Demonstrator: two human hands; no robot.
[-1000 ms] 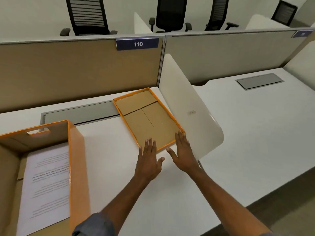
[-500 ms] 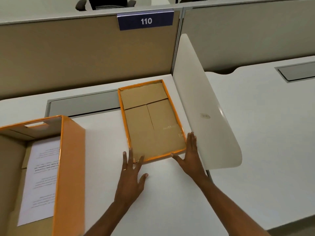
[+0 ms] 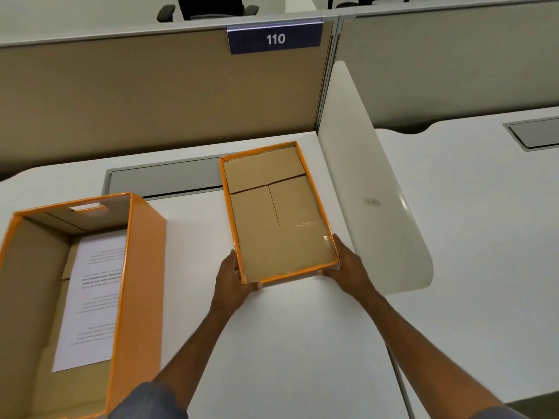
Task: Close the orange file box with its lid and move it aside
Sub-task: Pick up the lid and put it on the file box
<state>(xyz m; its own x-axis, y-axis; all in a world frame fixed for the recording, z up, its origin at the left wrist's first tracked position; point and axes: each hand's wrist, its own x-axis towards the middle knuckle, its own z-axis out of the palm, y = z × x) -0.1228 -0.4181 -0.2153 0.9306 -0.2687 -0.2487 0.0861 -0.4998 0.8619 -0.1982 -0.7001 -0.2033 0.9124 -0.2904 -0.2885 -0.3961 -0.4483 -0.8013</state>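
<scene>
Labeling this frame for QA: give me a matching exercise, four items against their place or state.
Items:
1. orange cardboard lid
2. orange file box
3. printed white paper sheet
4. blue number sign

States:
A. on the partition top
B. lying inside the box
C. open, at left on the desk
D. inside up, gripped by both hands

Pairs: 1-D, 2-C, 3-B, 4-A

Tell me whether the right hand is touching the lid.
Touching. The head view shows the right hand wrapped around the near right corner of the lid, fingers against its orange rim, with no gap visible.
</scene>
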